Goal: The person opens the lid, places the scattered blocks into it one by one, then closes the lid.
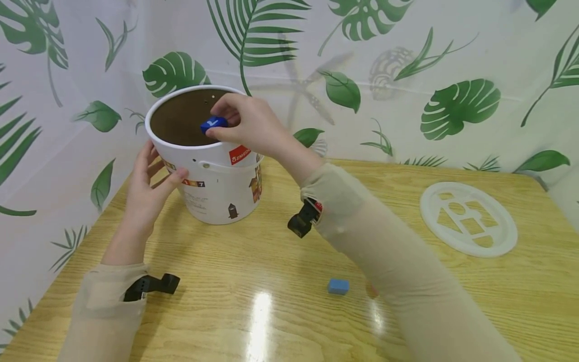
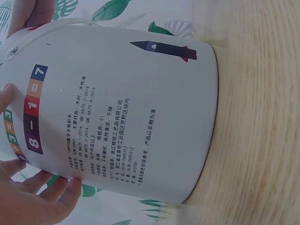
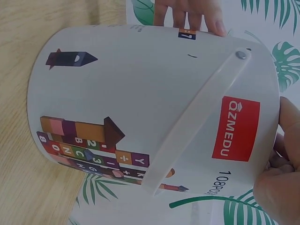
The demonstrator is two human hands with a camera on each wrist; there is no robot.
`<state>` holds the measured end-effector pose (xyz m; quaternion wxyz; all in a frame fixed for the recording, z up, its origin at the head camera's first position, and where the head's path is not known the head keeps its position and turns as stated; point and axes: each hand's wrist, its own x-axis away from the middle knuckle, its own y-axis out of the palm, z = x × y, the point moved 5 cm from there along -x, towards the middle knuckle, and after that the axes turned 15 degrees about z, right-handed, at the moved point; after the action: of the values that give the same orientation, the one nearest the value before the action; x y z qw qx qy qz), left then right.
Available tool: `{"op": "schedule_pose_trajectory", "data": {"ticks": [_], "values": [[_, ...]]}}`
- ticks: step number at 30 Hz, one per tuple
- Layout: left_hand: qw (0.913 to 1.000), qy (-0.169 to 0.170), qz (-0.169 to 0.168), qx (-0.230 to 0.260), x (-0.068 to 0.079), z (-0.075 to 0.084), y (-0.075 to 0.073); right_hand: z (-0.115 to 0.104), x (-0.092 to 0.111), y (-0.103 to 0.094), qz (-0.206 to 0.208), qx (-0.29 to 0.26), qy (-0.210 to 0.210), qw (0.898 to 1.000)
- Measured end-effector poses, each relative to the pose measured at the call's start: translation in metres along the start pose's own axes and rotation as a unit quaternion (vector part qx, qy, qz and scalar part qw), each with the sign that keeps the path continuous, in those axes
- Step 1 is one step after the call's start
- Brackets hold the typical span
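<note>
A white bucket point(image 1: 217, 186) with printed pictures and a thin white handle stands upright on the table. My left hand point(image 1: 151, 186) grips its left side, thumb on the front and fingers around the far side; the left wrist view shows these fingertips point(image 2: 70, 187) against the wall. Over the bucket's mouth, my right hand point(image 1: 246, 118) pinches a dark blue block point(image 1: 213, 124) with a white mark between thumb and fingers. In the right wrist view the right hand point(image 3: 281, 173) is at the rim, and the block is hidden there.
A light blue block point(image 1: 338, 286) lies on the wooden table point(image 1: 217, 311). Beside it, a small orange piece point(image 1: 372, 290) is partly covered by the right sleeve. A round white lid point(image 1: 468, 218) with shaped cutouts lies at the right. A leaf-patterned cloth point(image 1: 393, 100) hangs behind.
</note>
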<state>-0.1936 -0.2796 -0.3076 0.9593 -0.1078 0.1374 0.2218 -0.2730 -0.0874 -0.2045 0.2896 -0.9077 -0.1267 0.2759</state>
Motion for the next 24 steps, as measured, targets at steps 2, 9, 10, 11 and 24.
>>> {"op": "schedule_pose_trajectory", "data": {"ticks": [2, 9, 10, 11, 24], "values": [[1.0, 0.0, 0.001, -0.001, 0.0001, 0.0003, -0.0002, -0.0003, 0.0, 0.0003, 0.0, -0.001, 0.003, 1.0], [1.0, 0.004, 0.003, 0.0, 0.0008, 0.0027, -0.0002, -0.0011, 0.0013, 0.0, 0.004, 0.0, 0.002, 1.0], [1.0, 0.005, 0.003, 0.0, 0.001, 0.003, 0.0001, -0.0011, 0.0014, -0.0002, 0.006, -0.001, 0.0, 1.0], [1.0, 0.006, 0.003, 0.002, 0.0011, 0.0033, 0.0005, -0.0012, 0.0015, -0.0005, 0.008, -0.003, -0.003, 1.0], [0.9999, 0.008, 0.01, 0.001, 0.0017, 0.0062, 0.0041, 0.0027, -0.001, -0.0026, 0.009, -0.006, -0.006, 1.0]]}}
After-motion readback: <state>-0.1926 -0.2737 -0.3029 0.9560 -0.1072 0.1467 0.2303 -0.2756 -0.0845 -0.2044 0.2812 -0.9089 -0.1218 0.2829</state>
